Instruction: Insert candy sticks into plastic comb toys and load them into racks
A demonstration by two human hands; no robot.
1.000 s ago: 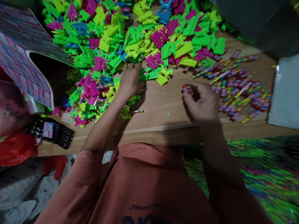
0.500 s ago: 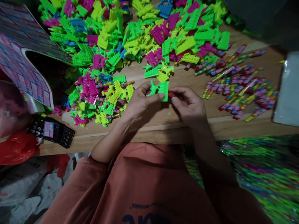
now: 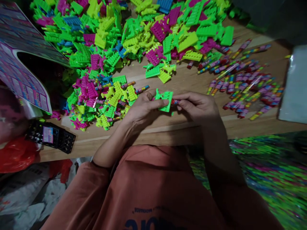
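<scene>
Whereas the left hand (image 3: 144, 107) and the right hand (image 3: 200, 107) had been well apart a second earlier, they now almost met. The left pinched a green plastic piece (image 3: 169, 96) between thumb and fingers; the right grasped a patterned stick (image 3: 175, 102) at the edge facing that hand. That suggested the two were being joined, though how far in the stick sat could not be told. Beyond both hands lay a heap of coloured plastic pieces (image 3: 157, 56); past the right, loose sticks (image 3: 249, 84).
</scene>
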